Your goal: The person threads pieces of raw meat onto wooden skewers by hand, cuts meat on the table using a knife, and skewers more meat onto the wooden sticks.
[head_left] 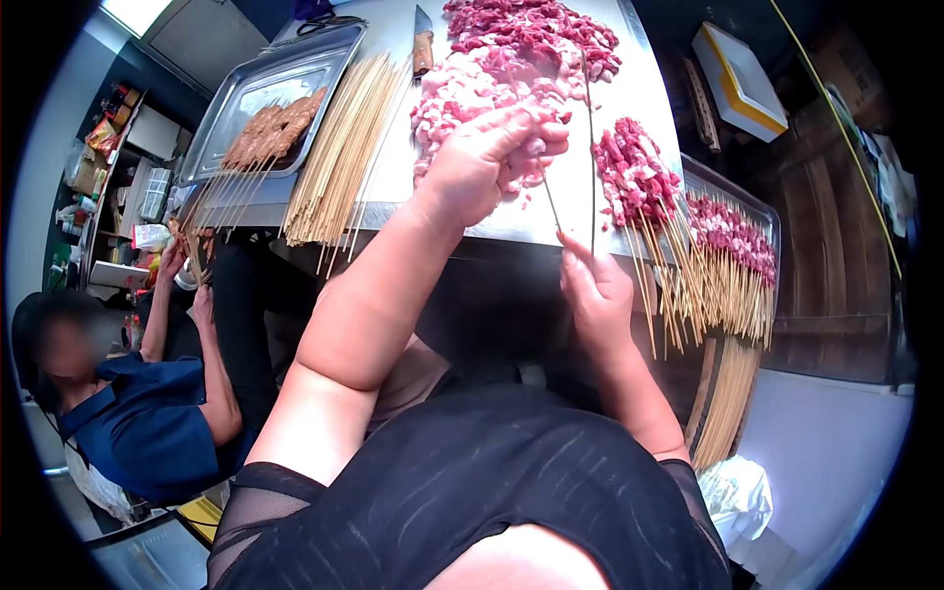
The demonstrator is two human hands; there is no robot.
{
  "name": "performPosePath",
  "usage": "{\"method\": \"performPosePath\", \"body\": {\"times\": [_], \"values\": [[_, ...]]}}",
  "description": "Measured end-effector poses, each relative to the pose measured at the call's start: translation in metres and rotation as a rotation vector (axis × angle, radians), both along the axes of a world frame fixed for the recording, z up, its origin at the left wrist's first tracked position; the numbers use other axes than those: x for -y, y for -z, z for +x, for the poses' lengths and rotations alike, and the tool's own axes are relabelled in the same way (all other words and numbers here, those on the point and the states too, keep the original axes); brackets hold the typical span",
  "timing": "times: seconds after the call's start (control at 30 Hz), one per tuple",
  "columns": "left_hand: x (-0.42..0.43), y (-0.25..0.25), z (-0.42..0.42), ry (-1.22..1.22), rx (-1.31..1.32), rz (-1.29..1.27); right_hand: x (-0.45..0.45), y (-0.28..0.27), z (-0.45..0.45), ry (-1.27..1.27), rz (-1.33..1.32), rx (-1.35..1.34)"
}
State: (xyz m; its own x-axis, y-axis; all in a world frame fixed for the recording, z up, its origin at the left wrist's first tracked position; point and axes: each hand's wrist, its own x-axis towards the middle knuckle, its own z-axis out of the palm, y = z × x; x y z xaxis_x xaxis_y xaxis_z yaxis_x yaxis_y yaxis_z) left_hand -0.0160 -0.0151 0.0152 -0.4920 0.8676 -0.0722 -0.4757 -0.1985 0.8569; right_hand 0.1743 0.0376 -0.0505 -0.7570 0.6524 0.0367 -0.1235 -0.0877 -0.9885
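Note:
My left hand [484, 162] is closed around small pieces of raw meat [532, 147] at the top of a thin wooden skewer [552, 205]. My right hand [597, 293] pinches the lower end of that skewer just off the table's near edge. Beyond my hands spreads a heap of cut raw meat [526, 39], dark red at the back and paler in front. Right of it lies a pile of loaded meat skewers [637, 175], their bare ends over the edge. The left fingertips partly hide the meat they hold.
A bundle of bare skewers [339, 147] and a wooden-handled knife [423, 51] lie left of the meat. Farther left, a metal tray [221, 106] holds browned skewers. Another tray [777, 221] at right holds more raw ones. A seated person [147, 423] handles sticks at lower left.

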Motion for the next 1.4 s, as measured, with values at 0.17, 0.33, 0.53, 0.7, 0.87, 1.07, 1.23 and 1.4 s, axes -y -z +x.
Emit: {"method": "performPosePath", "body": {"times": [0.17,0.33,0.53,0.7,0.87,1.07,1.23,1.4], "values": [[-0.003,-0.005,-0.018,-0.079,-0.330,-0.099,-0.005,-0.008,0.005,0.073,-0.130,-0.079],[-0.033,0.010,-0.022,-0.367,-1.510,-0.327,-0.010,-0.007,0.013,0.101,-0.173,-0.097],[-0.059,0.036,-0.006,-0.527,-1.881,-0.776,-0.006,-0.009,0.019,0.097,-0.199,-0.081],[-0.039,0.015,-0.011,-0.430,-1.775,-0.599,-0.005,-0.008,0.022,0.088,-0.207,-0.077],[-0.015,0.002,-0.041,-0.308,-0.773,-0.156,-0.001,0.000,0.018,0.012,-0.188,-0.059],[-0.003,-0.004,-0.043,-0.166,-0.088,0.102,0.006,0.005,0.015,-0.041,-0.080,-0.026],[-0.002,-0.006,-0.042,-0.143,0.067,0.172,0.007,0.000,0.016,-0.025,-0.077,0.023],[0.002,-0.008,-0.041,-0.147,0.025,0.128,0.004,0.002,0.017,-0.007,-0.006,0.008]]}}
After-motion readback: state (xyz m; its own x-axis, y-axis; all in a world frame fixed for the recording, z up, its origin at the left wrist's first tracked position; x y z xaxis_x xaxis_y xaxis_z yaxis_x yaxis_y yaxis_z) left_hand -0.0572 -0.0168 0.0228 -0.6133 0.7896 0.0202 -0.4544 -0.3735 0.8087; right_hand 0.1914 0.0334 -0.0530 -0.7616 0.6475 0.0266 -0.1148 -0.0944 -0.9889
